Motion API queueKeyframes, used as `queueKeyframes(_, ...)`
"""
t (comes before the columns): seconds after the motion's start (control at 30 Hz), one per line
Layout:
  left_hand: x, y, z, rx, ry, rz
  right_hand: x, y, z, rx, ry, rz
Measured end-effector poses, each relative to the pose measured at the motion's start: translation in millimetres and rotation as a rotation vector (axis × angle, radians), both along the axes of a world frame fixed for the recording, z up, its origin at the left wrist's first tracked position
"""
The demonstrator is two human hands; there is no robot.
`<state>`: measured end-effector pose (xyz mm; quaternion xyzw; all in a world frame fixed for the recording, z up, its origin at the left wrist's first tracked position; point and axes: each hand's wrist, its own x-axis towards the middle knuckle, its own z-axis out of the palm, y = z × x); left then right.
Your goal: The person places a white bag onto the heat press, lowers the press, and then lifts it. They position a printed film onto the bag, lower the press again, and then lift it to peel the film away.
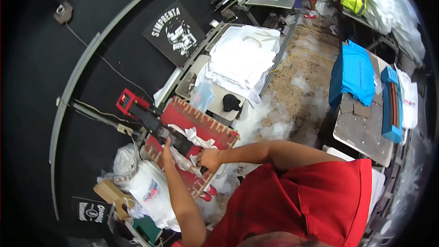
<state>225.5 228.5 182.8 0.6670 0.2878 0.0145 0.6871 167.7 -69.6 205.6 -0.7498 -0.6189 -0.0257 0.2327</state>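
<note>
The right hand curls over a handle, left hand forward.

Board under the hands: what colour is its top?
The board is red on top, as the head view shows.

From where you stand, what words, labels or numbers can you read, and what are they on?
"SIMPRENTA": on the dark poster; its bottom line is too small.
Perhaps "DY", unclear: on the white cloth pile.
Too small or blurred: the lower wall sign, white cloth with red-and-blue print, red box's display, blue shirt.
</note>
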Motion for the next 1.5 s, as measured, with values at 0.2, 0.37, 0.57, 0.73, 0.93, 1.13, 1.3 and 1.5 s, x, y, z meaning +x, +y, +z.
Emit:
queueKeyframes(0.2, -6, -27, 44, -0.054, 0.039, -0.099, -3, -1, -7, 0.038, -0.008, -0.072)
queueKeyframes(0.37, -6, -21, 49, -0.08, 0.207, -0.122, -7, -3, 5, -0.148, 0.136, -0.11)
queueKeyframes(0.57, -19, -62, 56, 0.652, 0.157, 0.171, 8, 11, -22, 0.006, -0.023, 0.043)
queueKeyframes(0.73, -22, -77, 55, 0.661, 0.051, 0.284, 7, 8, -11, 0.072, 0.129, 0.042)
queueKeyframes(0.93, -22, -79, 65, 0.582, 0.007, 0.239, 5, 11, -10, 0.056, 0.205, 0.003)
queueKeyframes(1.13, -21, -81, 61, 0.45, -0.089, 0.235, 3, 7, -12, 0.089, 0.154, -0.021)
queueKeyframes(1.3, -23, -81, 64, 0.347, -0.063, 0.26, 2, 5, -10, -0.001, 0.061, -0.015)
queueKeyframes(1.5, -27, -76, 65, 0.173, -0.032, 0.196, -5, -1, 1, -0.045, 0.003, -0.052)
